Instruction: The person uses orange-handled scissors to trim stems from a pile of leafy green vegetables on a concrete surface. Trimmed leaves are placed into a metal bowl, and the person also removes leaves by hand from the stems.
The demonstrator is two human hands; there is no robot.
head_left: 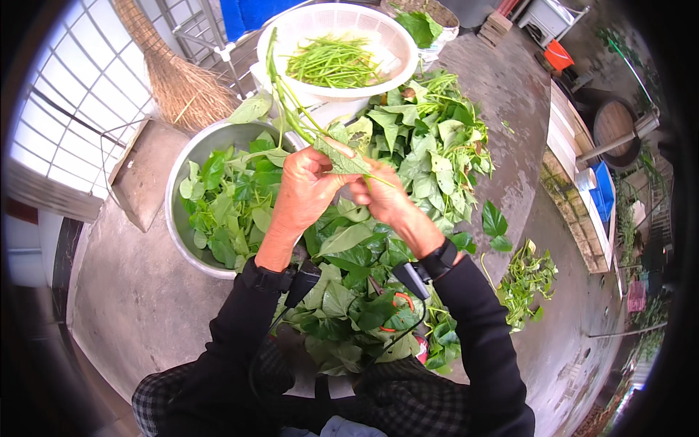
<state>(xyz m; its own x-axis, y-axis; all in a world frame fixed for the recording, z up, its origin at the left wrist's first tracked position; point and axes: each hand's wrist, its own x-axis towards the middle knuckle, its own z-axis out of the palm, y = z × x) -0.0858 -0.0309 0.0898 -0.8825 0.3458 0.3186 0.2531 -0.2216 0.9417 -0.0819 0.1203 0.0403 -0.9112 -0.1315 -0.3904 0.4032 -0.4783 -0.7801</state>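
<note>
My left hand (307, 182) is closed around a leafy green stem (291, 109), whose long end points up and away. Close beside it, my right hand (384, 195) pinches the near end of the same stem, by a broad leaf (342, 159). Below my hands lies a heap of leafy vines (342, 298) over my lap. To the left, a metal basin (173, 211) contains loose green leaves (229, 197). Beyond my hands, a white plastic colander (397, 36) holds thin green stems (335, 62). Where my fingertips meet, the leaf partly hides them.
A large pile of leafy vines (444, 138) covers the floor ahead right, with a smaller bunch (528, 284) farther right. A straw broom (175, 80) leans at the far left beside a dustpan (142, 171). A low brick ledge (575, 211) runs along the right.
</note>
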